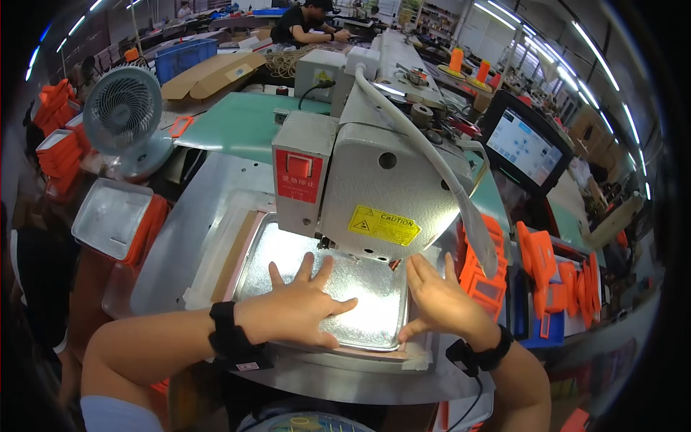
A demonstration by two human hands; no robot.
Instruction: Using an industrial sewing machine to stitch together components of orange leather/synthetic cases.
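A shiny silver tray-like panel with rounded corners and a raised rim lies flat beneath the head of a grey industrial machine that looks like a sewing machine. My left hand rests over the panel's left and middle part, fingers spread wide. At the panel's right edge, my right hand is open too, thumb apart and fingers pointing toward the machine head. Neither hand grips anything. Strong light glares off the panel between them. A pinkish-brown border shows along its left side. The machine's needle area is mostly hidden.
Silver-topped orange pieces are stacked at left, near a grey fan. Orange frames and a blue bin sit at right, below a screen. A person works at the back.
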